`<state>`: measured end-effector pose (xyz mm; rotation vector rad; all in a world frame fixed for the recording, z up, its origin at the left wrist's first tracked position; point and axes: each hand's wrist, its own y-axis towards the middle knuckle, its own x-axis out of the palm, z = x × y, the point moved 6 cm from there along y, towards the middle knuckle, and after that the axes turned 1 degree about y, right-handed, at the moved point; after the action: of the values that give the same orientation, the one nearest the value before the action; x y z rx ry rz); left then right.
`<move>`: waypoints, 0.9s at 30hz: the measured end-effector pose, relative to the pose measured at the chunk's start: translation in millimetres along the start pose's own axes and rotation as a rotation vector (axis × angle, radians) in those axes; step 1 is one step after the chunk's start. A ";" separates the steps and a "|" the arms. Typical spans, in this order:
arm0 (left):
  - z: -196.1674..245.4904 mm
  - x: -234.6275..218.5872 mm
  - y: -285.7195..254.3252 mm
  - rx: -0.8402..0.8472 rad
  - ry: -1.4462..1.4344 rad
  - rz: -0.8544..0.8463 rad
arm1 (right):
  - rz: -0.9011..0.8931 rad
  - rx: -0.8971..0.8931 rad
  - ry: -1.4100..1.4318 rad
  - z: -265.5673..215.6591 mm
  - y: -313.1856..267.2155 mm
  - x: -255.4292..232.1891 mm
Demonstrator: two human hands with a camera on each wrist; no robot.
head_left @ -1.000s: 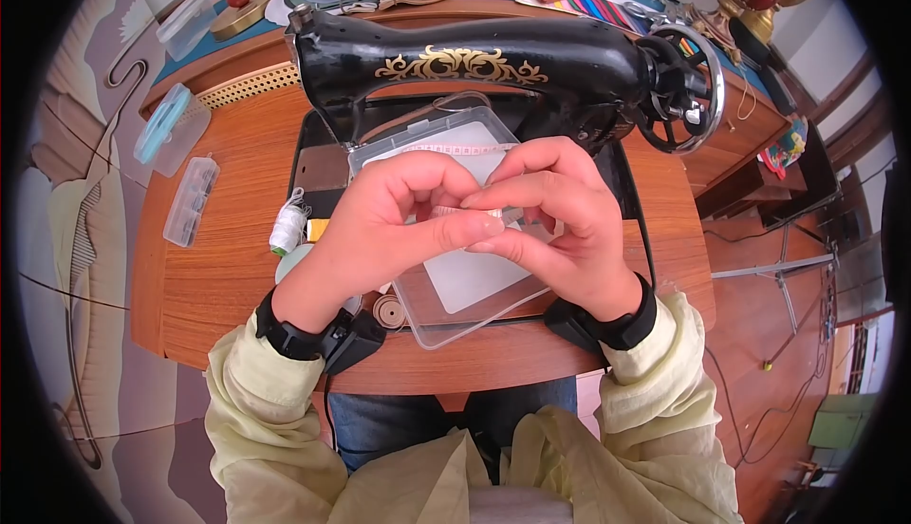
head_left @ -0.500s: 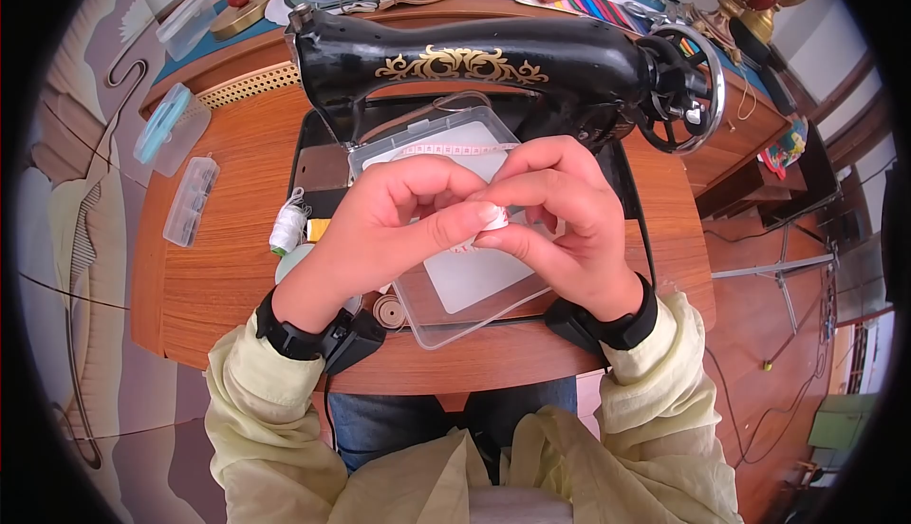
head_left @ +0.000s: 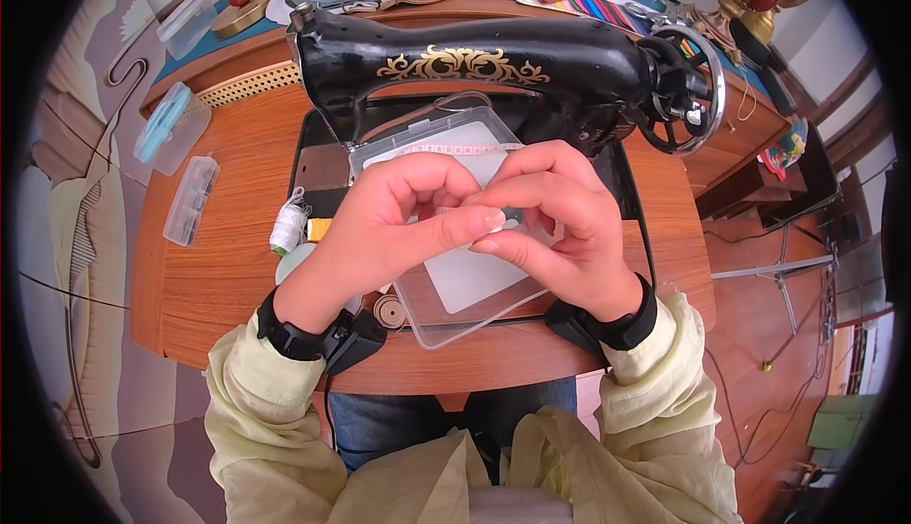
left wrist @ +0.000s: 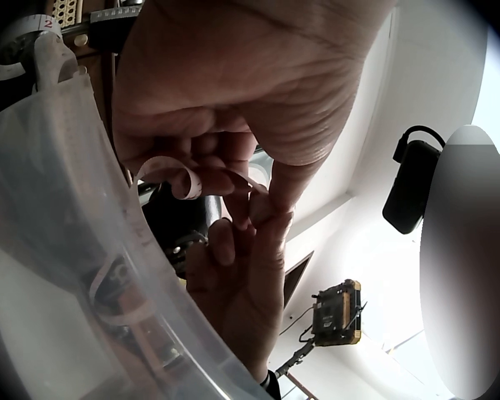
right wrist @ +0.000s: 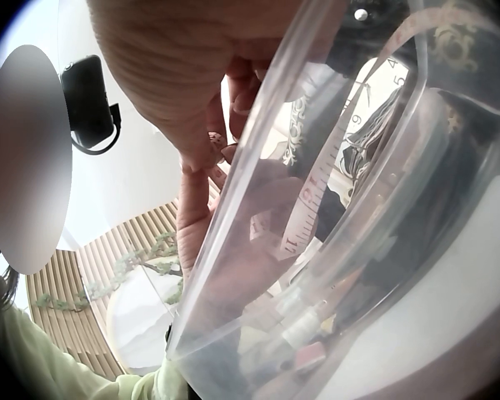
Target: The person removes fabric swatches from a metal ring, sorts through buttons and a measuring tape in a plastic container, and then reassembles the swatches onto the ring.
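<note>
Above a clear plastic box (head_left: 429,332), my left hand (head_left: 394,220) and right hand (head_left: 567,220) meet fingertip to fingertip. Between their thumbs and fingers they pinch a soft tape measure (left wrist: 173,167), white with pinkish markings. A loop of it curls under the left fingers in the left wrist view. Another length of the tape measure (right wrist: 304,212), its numbers showing, hangs down near the box wall in the right wrist view. From above, the fingers hide most of the held part, while a strip of tape crosses the far end of the box.
A black sewing machine (head_left: 465,54) stands just behind the box. White thread (head_left: 288,230), a yellow spool (head_left: 317,230) and a brown wooden disc (head_left: 388,311) lie left of the box. Farther left are a small clear case (head_left: 192,201) and a blue-handled item (head_left: 163,123).
The fingertips shift slightly against each other, and the white patch of tape between the thumbs shows, grows, then is mostly covered. Both wrists stay in place.
</note>
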<state>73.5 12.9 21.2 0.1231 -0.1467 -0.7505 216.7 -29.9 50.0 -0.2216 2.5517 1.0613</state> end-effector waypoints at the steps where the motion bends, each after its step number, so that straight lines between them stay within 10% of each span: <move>1: 0.0 0.6 0.0 -0.002 -0.013 0.005 | 0.000 -0.007 -0.004 0.0 0.0 0.0; 27: 5.2 3.6 -0.6 -0.039 -0.002 -0.037 | 0.022 -0.008 0.004 -1.2 -0.7 -1.1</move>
<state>74.8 9.6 26.6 0.0879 -0.1320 -0.7900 217.6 -31.2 50.8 -0.1985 2.5601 1.0798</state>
